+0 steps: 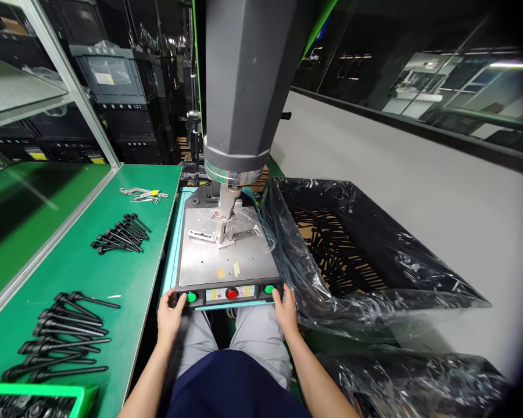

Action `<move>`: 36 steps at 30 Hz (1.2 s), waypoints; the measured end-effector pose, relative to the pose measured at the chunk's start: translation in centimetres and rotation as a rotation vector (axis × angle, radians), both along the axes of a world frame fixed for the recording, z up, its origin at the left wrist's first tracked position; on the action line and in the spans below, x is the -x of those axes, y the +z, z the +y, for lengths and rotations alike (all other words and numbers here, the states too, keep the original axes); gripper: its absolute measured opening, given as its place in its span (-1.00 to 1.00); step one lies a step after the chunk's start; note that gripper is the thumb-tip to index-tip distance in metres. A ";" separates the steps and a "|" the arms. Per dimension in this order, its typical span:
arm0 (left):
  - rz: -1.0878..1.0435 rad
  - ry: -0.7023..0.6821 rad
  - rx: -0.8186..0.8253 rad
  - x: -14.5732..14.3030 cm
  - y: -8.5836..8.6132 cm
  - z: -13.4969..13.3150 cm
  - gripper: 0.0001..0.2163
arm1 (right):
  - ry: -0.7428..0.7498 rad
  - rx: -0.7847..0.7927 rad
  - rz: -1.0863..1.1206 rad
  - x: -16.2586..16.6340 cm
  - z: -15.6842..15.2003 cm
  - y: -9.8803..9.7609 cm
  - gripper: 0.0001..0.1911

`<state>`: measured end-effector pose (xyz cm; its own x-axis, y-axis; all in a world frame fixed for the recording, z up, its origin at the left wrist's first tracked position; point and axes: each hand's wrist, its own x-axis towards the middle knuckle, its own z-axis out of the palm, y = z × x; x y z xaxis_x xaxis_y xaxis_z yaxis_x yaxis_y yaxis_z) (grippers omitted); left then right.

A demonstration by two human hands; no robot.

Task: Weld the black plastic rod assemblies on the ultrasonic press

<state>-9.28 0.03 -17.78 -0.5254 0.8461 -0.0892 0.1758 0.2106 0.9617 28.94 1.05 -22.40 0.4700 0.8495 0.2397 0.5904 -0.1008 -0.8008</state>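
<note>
My left hand [169, 316] curls around the left front corner of the grey machine base [213, 261], its thumb beside the left green button [192, 296]. At the opposite corner my right hand [286, 310] grips the base likewise, thumb just below the right green button [269, 289]. Between the buttons sits a red button [232, 294]. A small metal fixture [226, 237] is bolted on the plate, and the horn [229, 200] under the large grey machine head [244, 87] reaches down to it. Clear plastic film or tubing around the fixture hides what lies there.
On the green bench [135, 302] at left lie two groups of black ribbed stems [70, 328], some pliers [143, 193] and a green bin [89, 400] of small black parts. To the right stands a plastic-lined box [418, 273] with many black pieces inside.
</note>
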 end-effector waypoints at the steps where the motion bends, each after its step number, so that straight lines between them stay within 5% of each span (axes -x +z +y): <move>1: -0.008 -0.005 0.004 0.0 0.1 0.0 -0.50 | 0.001 0.011 0.009 0.0 0.0 0.0 -0.26; 5: 0.042 0.035 -0.031 -0.3 1.3 -0.4 -0.53 | 0.009 0.050 0.053 0.1 -0.1 0.1 -0.22; 11: 0.275 0.074 -0.322 -2.7 6.5 0.6 -0.59 | 0.021 0.070 0.112 0.1 -0.3 0.2 -0.19; 17: -0.080 -0.180 -0.437 -6.3 11.3 6.6 -0.59 | 0.017 0.078 0.265 -0.4 -0.3 2.0 -0.19; 22: -0.167 -0.367 -0.442 -7.4 14.3 12.6 -0.41 | -0.097 -0.093 0.293 0.8 -0.2 6.5 -0.35; 26: -0.174 -0.448 -0.404 -7.8 15.0 16.2 -0.35 | 0.184 -0.087 0.410 4.2 1.7 10.6 -0.45; 31: -0.129 -0.463 -0.451 -8.5 15.4 18.2 -0.51 | 0.493 -0.036 0.403 9.2 7.0 13.7 -0.58; 36: -0.065 -0.430 -0.435 -8.6 16.8 18.6 -0.58 | 0.542 -0.137 0.208 12.2 13.0 15.5 -0.60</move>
